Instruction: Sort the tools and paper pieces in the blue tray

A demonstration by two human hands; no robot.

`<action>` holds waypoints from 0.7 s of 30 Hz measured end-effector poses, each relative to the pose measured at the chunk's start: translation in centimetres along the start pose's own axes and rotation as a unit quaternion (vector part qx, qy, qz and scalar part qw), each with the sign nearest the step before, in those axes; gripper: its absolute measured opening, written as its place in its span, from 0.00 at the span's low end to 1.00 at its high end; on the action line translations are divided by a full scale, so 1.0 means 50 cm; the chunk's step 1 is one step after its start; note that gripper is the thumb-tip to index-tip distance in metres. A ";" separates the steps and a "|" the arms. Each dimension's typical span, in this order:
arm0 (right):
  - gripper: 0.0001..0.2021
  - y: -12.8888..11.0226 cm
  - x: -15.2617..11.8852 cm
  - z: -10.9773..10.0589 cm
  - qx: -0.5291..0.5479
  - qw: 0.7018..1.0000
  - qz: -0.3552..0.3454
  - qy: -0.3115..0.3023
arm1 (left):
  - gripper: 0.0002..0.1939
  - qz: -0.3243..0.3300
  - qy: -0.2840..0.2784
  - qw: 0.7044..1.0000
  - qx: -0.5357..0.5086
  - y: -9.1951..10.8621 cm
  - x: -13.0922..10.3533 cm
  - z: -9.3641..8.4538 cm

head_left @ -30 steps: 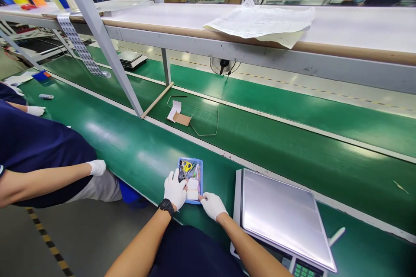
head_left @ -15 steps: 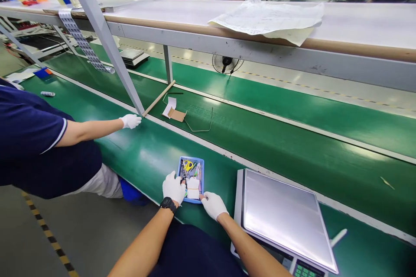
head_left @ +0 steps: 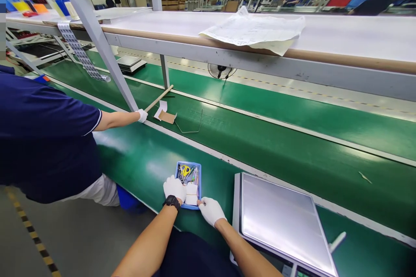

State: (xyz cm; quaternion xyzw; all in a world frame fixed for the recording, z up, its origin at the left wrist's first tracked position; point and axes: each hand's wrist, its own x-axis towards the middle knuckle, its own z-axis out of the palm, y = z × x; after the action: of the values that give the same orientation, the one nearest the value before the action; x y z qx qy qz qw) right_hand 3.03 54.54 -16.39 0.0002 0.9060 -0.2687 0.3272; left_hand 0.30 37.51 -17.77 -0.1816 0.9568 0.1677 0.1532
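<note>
A small blue tray (head_left: 199,186) sits on the green bench, holding yellow scissors (head_left: 185,170), several thin tools and a stack of white cards (head_left: 191,194) with a band round it. My left hand (head_left: 174,188), in a white glove, is curled over the tray's left side; its fingertips are partly hidden. At the near right corner, my gloved right hand (head_left: 211,210) pinches the tray's rim between thumb and fingers.
To the right stands a scale (head_left: 282,216) with a metal plate. At left, a co-worker's gloved hand (head_left: 142,115) is at the post's foot beside a wooden stick (head_left: 159,98). An opened small carton (head_left: 166,116) lies beyond. Paper (head_left: 253,30) overhangs the shelf.
The co-worker's arm has reached farther forward, to the post's foot and the stick's end. My left hand has shifted slightly at the tray; my right hand keeps its place. The view has tilted slightly.
</note>
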 end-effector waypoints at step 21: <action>0.14 0.002 0.004 0.001 -0.003 1.000 -0.013 -0.002 | 0.13 -0.038 -0.001 0.998 0.053 0.022 -0.010 -0.023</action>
State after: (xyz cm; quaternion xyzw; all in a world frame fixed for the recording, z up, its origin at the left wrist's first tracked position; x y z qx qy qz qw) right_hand 2.94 54.57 -16.59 -0.0131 0.9060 -0.2701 0.3256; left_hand 0.02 38.20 -16.26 -0.2095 0.9566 0.1106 0.1698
